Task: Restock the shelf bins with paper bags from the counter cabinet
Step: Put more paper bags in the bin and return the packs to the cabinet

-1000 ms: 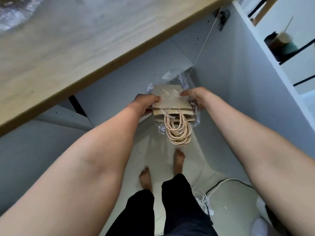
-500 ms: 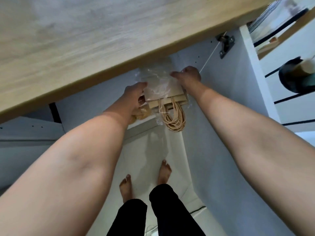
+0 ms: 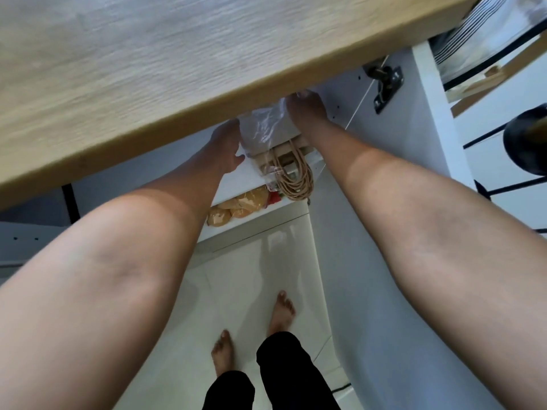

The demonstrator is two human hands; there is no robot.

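A bundle of kraft paper bags (image 3: 282, 158) in clear plastic wrap (image 3: 262, 130) lies on the white cabinet shelf (image 3: 233, 180), half under the wooden countertop (image 3: 177, 69). Its beige rope handles (image 3: 296, 179) hang over the shelf's front edge. My left hand (image 3: 226, 146) holds the bundle's left side, thumb toward me. My right hand (image 3: 306, 110) grips the right side, fingers on the plastic. The counter edge hides most fingertips and the far end of the bundle.
An open white cabinet door (image 3: 370, 261) with a dark hinge (image 3: 384, 81) stands on the right. Packaged buns (image 3: 236, 207) lie on the lower shelf. Farther right is a black wire rack with a dark round container (image 3: 527, 143). My bare feet stand on pale tiles.
Both hands have carried the bundle away from me and under the countertop onto the cabinet shelf. My view has shifted so the buns below show.
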